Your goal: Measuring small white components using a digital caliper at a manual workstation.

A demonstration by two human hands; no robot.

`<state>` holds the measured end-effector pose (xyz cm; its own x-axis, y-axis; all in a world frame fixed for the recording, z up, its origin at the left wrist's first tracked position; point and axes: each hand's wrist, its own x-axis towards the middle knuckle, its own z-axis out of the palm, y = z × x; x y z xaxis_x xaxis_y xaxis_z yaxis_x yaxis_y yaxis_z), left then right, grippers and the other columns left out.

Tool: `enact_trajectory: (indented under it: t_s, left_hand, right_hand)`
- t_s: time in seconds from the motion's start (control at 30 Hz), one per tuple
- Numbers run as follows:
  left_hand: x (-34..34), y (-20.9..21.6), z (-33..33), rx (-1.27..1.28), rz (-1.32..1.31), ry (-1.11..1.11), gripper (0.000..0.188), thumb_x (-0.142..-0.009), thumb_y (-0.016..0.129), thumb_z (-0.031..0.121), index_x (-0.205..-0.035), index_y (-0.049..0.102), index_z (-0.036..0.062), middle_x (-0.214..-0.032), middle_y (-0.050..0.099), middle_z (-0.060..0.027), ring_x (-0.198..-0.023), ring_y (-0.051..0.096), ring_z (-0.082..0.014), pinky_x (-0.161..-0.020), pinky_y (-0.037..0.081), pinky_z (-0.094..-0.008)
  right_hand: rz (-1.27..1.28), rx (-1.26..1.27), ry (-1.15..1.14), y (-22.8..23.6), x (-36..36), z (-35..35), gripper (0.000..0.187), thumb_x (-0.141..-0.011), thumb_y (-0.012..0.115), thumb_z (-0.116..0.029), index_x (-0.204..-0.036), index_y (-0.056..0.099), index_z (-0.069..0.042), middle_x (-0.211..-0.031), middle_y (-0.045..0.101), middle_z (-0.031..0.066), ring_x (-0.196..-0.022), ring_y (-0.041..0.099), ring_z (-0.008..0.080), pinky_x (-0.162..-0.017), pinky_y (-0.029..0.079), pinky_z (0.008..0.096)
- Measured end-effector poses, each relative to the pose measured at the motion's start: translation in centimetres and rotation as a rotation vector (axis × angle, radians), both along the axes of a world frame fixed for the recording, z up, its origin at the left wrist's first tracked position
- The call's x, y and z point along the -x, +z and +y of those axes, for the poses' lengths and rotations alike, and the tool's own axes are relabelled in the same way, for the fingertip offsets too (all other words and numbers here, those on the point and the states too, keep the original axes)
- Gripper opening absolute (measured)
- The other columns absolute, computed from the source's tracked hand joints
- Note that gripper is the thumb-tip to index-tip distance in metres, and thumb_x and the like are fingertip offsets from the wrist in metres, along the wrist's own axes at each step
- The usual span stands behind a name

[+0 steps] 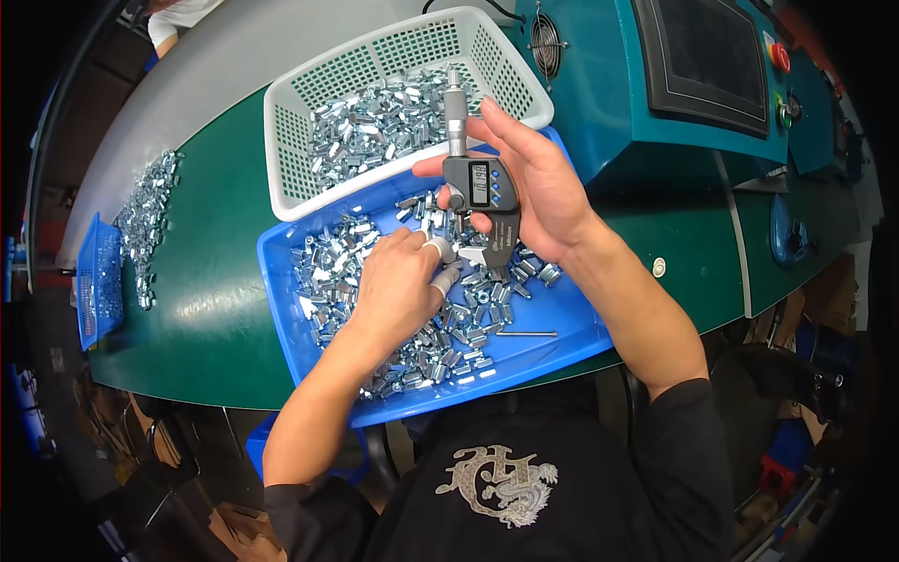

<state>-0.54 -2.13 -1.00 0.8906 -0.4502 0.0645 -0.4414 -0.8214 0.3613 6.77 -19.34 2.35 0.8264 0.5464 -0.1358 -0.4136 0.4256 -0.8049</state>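
My right hand (548, 187) is closed around a digital micrometer (480, 183), held upright with its silver thimble pointing away from me and its small screen facing up. My left hand (398, 281) has pale covers on the thumb and a fingertip. Those fingers pinch a small silvery metal piece beside the micrometer's frame; the fingers hide most of it. Beneath both hands lies a blue plastic tray (552, 348) with many loose hexagonal metal parts (440, 361). Whether the piece touches the measuring faces cannot be made out.
A white perforated basket (281, 155) of similar parts rests against the tray's far side. A thin metal rod (526, 333) lies in the tray. More parts are heaped at left (145, 220) beside a small blue basket (91, 281). A teal machine (599, 103) stands at far right.
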Motion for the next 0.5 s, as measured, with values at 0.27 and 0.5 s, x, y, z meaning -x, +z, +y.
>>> enact_trajectory:
  t_s: [0.27, 0.5]
  left_hand:
    - [0.0, 1.4, 1.2, 1.068, 0.543, 0.334, 0.025, -0.091, 0.057, 0.008, -0.115, 0.06, 0.0023, -0.096, 0.066, -0.0063, -0.087, 0.061, -0.012, -0.076, 0.048, -0.025]
    - [0.5, 1.6, 0.6, 1.305, 0.651, 0.359, 0.023, -0.089, 0.06, 0.008, -0.109, 0.059, -0.0018, -0.097, 0.066, -0.0115, -0.089, 0.065, -0.0194, -0.075, 0.056, -0.0301]
  right_hand:
    - [0.032, -0.051, -0.071, 0.2, 0.8, 0.0, 0.052, -0.098, 0.03, -0.05, -0.122, 0.044, -0.007, -0.102, 0.063, 0.0208, -0.074, 0.064, 0.0143, -0.042, 0.046, 0.0201]
    - [0.048, -0.125, -0.093, -0.2, 1.0, 0.1, 0.053, -0.099, 0.026, -0.049, -0.124, 0.044, -0.006, -0.104, 0.061, 0.0211, -0.077, 0.063, 0.0149, -0.045, 0.048, 0.0207]
